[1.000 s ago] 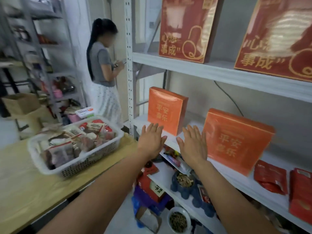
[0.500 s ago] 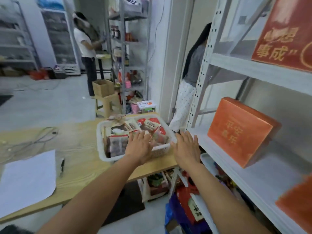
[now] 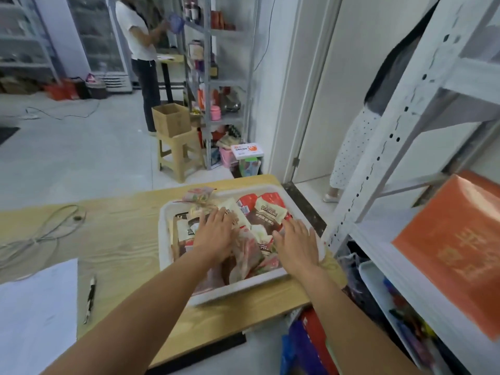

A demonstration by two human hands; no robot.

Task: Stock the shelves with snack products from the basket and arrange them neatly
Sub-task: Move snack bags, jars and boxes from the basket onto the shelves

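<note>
Reaching into white plastic basket point(image 3: 243, 289) on light wooden table point(image 3: 121, 234), centre near. Left hand point(image 3: 216, 235) and right hand point(image 3: 296, 246) lie flat, fingers spread, on heaped snack packets point(image 3: 267, 211); nothing gripped. Basket looks full. White metal shelf point(image 3: 378, 239), right, shows orange cardboard box point(image 3: 454, 250), no packets in view. Judgement: stocking barely begun; nearly everything left.

Basket point(image 3: 173, 262), pen point(image 3: 90, 299), paper point(image 3: 35, 315) on table point(image 3: 121, 234)

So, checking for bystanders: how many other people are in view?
2. One in a white top at the far grey shelves; one in a dotted skirt at right, mostly hidden behind the white shelf post.
</note>
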